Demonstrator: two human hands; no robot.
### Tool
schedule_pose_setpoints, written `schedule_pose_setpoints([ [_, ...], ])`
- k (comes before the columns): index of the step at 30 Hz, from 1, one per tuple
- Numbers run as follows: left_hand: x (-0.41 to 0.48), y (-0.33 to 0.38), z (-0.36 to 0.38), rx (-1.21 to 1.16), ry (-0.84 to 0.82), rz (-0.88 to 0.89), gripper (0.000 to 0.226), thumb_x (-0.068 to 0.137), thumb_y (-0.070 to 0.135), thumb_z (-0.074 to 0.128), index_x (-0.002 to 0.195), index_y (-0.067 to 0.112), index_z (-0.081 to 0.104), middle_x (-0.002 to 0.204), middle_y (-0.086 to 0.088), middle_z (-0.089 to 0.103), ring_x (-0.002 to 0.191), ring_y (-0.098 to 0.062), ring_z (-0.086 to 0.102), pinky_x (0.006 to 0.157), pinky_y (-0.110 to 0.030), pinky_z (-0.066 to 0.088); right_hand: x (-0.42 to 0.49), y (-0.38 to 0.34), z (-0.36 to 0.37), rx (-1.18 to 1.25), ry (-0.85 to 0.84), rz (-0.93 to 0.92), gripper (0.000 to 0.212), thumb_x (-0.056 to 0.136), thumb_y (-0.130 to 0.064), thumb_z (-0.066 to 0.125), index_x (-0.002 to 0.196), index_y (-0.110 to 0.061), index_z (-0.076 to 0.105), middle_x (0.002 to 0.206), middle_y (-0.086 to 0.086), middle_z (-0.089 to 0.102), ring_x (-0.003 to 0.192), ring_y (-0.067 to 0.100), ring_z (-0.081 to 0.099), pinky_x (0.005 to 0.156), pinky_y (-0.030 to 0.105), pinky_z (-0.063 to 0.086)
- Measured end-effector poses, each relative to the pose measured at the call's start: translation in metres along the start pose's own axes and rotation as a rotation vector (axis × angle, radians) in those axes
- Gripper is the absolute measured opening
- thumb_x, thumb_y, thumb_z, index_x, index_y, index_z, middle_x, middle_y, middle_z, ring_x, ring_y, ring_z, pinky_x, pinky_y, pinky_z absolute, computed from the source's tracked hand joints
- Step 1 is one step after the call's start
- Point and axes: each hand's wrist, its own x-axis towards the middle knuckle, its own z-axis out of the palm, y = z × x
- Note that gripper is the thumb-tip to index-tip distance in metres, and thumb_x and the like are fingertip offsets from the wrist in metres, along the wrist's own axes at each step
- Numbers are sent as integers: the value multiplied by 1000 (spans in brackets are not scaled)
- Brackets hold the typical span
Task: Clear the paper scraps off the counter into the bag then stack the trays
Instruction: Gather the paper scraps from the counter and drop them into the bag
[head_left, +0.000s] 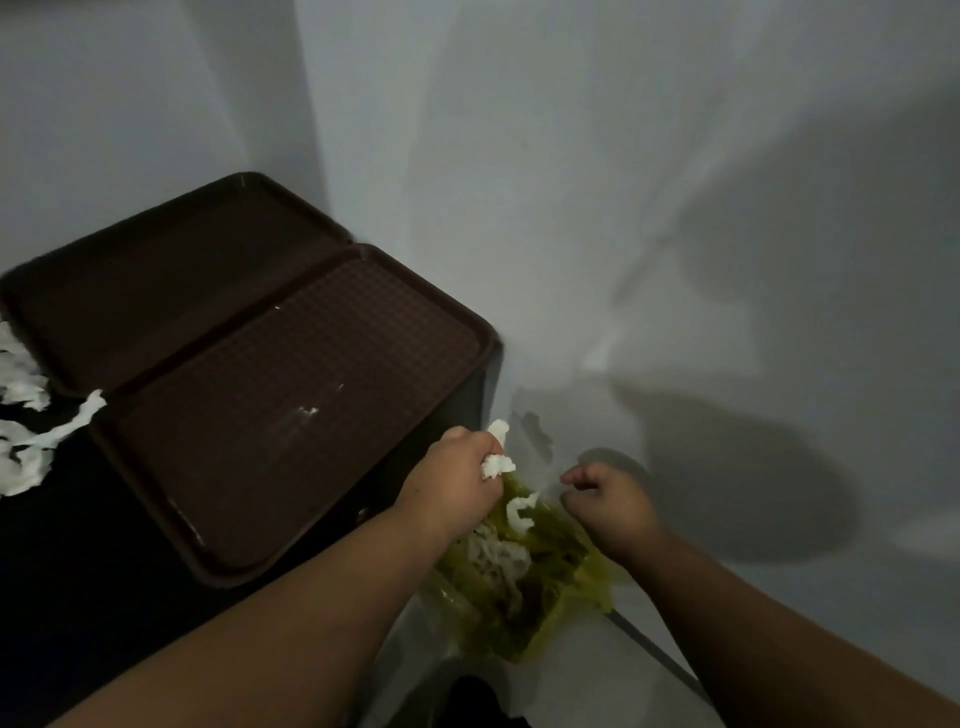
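The left hand squeezes white paper bits over the open yellow bag. The right hand pinches the bag's edge. More paper lies on the dark counter beside two brown trays.

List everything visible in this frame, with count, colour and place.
trays: two, dark brown, side by side on the counter, not stacked.
counter: one, black, lower left.
paper scraps: several, white, on the counter at the left edge.
bag: one, yellow-green, open, held below the counter's right end, white scraps inside.
wall: pale grey, behind, with shadows.
left hand: grip closed on white scraps over the bag.
right hand: grip closed at the bag's rim.
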Motion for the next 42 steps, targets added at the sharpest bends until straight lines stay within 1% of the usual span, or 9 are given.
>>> schedule_pose_setpoints([
  [4,13,3,22,7,-53,-34,25,90,29,67,115,31,61,116,4,48,94,-16,59,87,-37,56,-8,8,-10,9,20,-36,15,88,-19,70,98,-29,66,102,-1,67,80,5,61,53,10,40],
  [9,20,2,37,-74,-99,-49,49,80,38,82,122,34,58,125,8,39,107,-15,54,97,-32,50,-16,12,-18,18,28,-53,12,89,-20,71,94,-30,66,89,-8,67,77,2,60,57,11,42],
  [13,15,0,29,-59,-68,-25,36,89,39,71,122,34,58,122,9,43,104,-13,55,92,-34,53,-19,10,-17,-6,45,-55,10,89,-21,71,90,-29,66,83,-7,67,70,0,58,52,5,41],
  [17,-5,-7,6,-19,-14,14,14,94,33,63,108,34,63,109,13,48,90,-7,58,87,-37,56,-25,-4,-10,-2,43,-94,10,89,-19,70,87,-28,68,83,-6,69,72,7,62,52,5,42],
  [23,-45,-13,-43,-120,111,47,10,93,26,62,99,30,69,98,13,58,86,-3,61,85,-34,57,-36,-64,4,69,141,-239,11,90,-18,67,82,-23,70,79,-6,68,74,6,62,63,22,46],
  [27,-75,-22,-83,-191,244,89,11,90,23,64,97,30,70,98,11,59,84,-2,61,84,-26,54,-47,-129,24,135,193,-388,11,91,-18,66,81,-23,69,74,-7,67,68,3,60,63,21,46],
  [31,-110,-46,-131,-181,346,91,10,91,25,65,97,32,69,97,11,59,84,-1,60,79,-19,50,-69,-193,59,117,94,-518,9,91,-19,66,87,-26,71,79,-9,67,73,-3,60,60,8,41],
  [35,-151,-97,-180,-165,494,8,15,88,27,66,86,42,62,91,13,60,81,-1,60,77,-25,55,-96,-246,109,77,-29,-619,10,90,-21,67,86,-29,70,82,-9,68,77,1,62,67,18,44],
  [42,-240,-191,-236,-219,704,-226,8,90,24,65,89,32,65,78,8,65,66,-6,61,63,-26,52,-144,-313,201,54,-236,-664,7,92,-21,67,94,-28,70,87,-4,69,79,13,66,67,21,51],
])
